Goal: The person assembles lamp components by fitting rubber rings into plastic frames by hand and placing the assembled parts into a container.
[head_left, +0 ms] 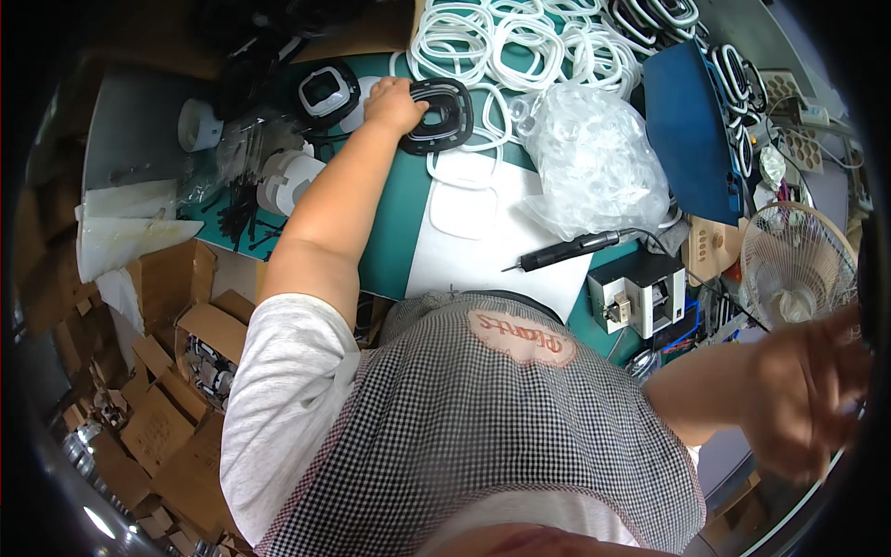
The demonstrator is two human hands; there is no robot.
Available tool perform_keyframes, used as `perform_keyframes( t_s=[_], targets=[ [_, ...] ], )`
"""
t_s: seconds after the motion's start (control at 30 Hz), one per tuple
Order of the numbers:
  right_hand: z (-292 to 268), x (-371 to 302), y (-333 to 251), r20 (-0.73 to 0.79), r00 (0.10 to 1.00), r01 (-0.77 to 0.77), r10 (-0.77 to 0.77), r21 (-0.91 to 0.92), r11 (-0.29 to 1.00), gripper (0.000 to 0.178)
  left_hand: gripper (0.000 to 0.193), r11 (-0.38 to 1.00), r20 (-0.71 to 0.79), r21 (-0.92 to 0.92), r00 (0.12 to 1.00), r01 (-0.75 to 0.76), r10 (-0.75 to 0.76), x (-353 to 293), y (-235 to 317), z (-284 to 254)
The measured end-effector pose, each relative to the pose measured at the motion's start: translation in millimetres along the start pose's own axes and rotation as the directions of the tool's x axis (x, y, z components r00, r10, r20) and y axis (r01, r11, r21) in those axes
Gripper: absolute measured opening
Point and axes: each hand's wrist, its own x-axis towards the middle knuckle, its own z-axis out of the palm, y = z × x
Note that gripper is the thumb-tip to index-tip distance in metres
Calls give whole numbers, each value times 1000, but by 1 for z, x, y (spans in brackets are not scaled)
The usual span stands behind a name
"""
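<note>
My left hand (394,108) reaches to the far side of the bench and is closed on the edge of a black rounded frame (457,115) with an open middle. White rounded rings (492,119) lie against and beside that frame. To the left of the hand sits another black frame (345,96) with a white inner rim, and a white rounded part shows partly behind my wrist. My right hand (803,401) is raised at the far right, near the fan, away from the bench parts. Motion smears its fingers, so whether it holds anything is unclear.
A clear bag of plastic parts (599,158) lies by a black pen-shaped electric screwdriver (566,252) on a white sheet (455,255). Bundled white rings (529,46) fill the back. A blue bin (689,130), a small white device (636,295) and a fan (796,251) stand right; cardboard boxes (162,427) lie lower left.
</note>
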Motion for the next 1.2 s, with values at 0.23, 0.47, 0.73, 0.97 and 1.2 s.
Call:
perform_keyframes(
  t_s=[0.23,0.47,0.73,0.97,1.2],
  targets=[
    [-103,-56,22,423,336,-532,841,-652,540,36,45,954,-63,-241,984,-175,165,-16,-5,-53],
    [-128,-135,39,521,56,-14,852,-852,523,69,41,784,117,-542,897,-301,425,-113,41,-73],
    [-198,-177,26,-26,-394,-430,919,-878,-209,23,33,709,209,-681,879,-183,428,-174,67,-8],
    [-232,-168,15,-135,-432,-769,892,-461,-442,28,26,874,-87,121,872,-471,482,-153,33,58],
    [-239,-156,5,27,-402,-903,915,-175,-392,34,18,879,-432,-247,859,-407,276,-157,33,-7]
  ],
)
